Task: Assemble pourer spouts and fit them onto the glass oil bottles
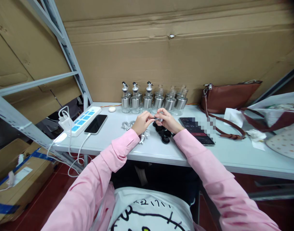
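Note:
My left hand and my right hand meet above the middle of the table, fingers pinched around a small dark and silvery part. Its exact shape is mostly hidden by the fingertips. Just under my right hand lies a cluster of black round caps. Clear and silvery small pieces lie around my left hand. Behind the hands stand several glass bottles with steel bands; those at the left carry silvery pourer tops with black tips, while the ones at the right have bare glass necks.
To the left are a phone, a white power strip with cables and a small white disc. At the right lie a tablet-like device, a brown bag and crumpled tissue. Cardboard stands behind.

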Available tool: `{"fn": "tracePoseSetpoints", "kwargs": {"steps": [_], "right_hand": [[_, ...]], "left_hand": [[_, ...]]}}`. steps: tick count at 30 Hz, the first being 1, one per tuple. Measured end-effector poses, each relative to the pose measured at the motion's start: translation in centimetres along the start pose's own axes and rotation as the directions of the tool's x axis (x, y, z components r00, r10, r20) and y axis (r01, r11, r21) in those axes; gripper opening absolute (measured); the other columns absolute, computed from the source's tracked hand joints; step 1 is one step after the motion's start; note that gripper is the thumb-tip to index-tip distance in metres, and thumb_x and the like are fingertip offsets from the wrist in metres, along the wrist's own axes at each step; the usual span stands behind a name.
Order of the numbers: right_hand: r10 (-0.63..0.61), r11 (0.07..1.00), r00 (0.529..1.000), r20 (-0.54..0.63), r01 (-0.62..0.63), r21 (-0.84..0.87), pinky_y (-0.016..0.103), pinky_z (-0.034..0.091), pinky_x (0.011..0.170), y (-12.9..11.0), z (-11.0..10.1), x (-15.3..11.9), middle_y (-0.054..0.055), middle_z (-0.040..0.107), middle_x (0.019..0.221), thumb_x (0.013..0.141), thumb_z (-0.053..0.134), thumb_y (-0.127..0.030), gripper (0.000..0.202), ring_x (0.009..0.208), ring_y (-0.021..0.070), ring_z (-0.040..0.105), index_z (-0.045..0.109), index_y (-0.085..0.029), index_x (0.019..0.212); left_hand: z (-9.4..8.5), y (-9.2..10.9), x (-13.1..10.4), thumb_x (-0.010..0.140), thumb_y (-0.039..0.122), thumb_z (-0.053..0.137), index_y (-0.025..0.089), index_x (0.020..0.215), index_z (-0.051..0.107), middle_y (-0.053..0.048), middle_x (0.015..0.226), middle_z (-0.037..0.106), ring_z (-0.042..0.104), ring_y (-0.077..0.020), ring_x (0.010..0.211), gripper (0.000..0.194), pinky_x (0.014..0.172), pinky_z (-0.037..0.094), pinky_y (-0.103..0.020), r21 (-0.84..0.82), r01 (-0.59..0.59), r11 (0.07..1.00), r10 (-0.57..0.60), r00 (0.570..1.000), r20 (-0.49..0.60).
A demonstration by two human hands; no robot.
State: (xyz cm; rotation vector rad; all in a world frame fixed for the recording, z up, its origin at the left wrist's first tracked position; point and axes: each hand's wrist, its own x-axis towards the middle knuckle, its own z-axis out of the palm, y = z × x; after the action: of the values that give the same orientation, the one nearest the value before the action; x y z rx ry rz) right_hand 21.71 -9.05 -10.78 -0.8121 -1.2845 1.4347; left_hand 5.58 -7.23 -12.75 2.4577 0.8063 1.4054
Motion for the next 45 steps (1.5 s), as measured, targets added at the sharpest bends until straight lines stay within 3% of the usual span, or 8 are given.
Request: {"fn": "tracePoseSetpoints", "kwargs": {"steps": [31,45], "right_hand": [[0.030,0.999,0.999,-0.023,-0.031,-0.019,0.020,0.021,0.044,0.27,-0.03,0.09,-0.010,0.040,0.059,0.060,0.074,-0.033,0.045,0.044,0.0053,0.036,0.037,-0.024,0.084],[-0.010,1.000,1.000,-0.020,0.010,-0.014,0.019,0.017,0.041,0.21,-0.02,0.15,-0.012,0.037,0.053,0.058,0.079,-0.039,0.052,0.039,0.0034,0.031,0.037,-0.024,0.084]], "left_hand": [[0.08,-0.23,-0.14,0.085,0.020,0.058,0.016,0.076,0.053,0.000,0.073,0.050,0.048,-0.0128,0.064,0.011,0.060,0.038,-0.025,0.019,-0.059,0.998,0.058,0.998,0.027],[-0.23,-0.13,-0.03,0.084,0.020,0.061,0.015,0.073,0.053,0.001,0.070,0.050,0.047,-0.0115,0.062,0.014,0.060,0.039,-0.024,-0.011,-0.040,0.999,0.040,0.999,0.006]]}}
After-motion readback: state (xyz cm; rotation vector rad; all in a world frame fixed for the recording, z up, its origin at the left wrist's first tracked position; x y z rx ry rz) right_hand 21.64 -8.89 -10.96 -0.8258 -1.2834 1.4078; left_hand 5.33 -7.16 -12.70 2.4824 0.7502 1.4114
